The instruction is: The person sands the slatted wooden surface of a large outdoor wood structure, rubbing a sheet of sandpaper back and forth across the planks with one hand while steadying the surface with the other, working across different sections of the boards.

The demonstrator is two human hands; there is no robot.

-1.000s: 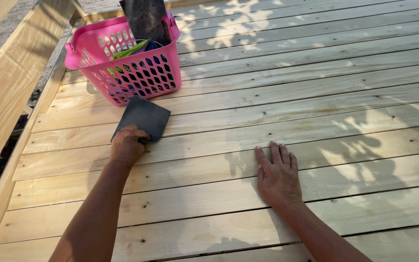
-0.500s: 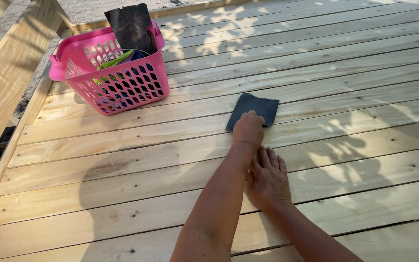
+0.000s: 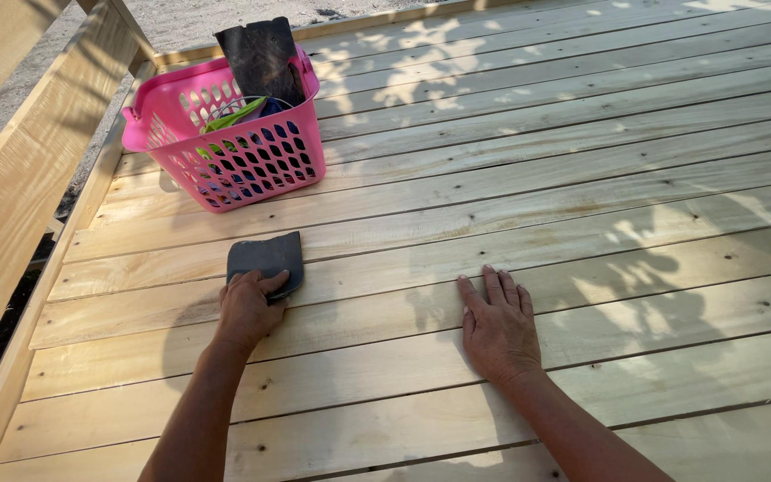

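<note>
Left hand [image 3: 247, 308] grip pinching dark sandpaper sheet [image 3: 266, 259], flat, long axis across the deck boards [image 3: 582, 223]; right hand [image 3: 497, 326] spread flat.

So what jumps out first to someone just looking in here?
The bright pink basket at the deck's far left corner, a dark sheet poking out of it. Nearer, the left hand presses a dark sanding sheet onto the pale deck boards, and the right hand lies flat beside it.
</note>
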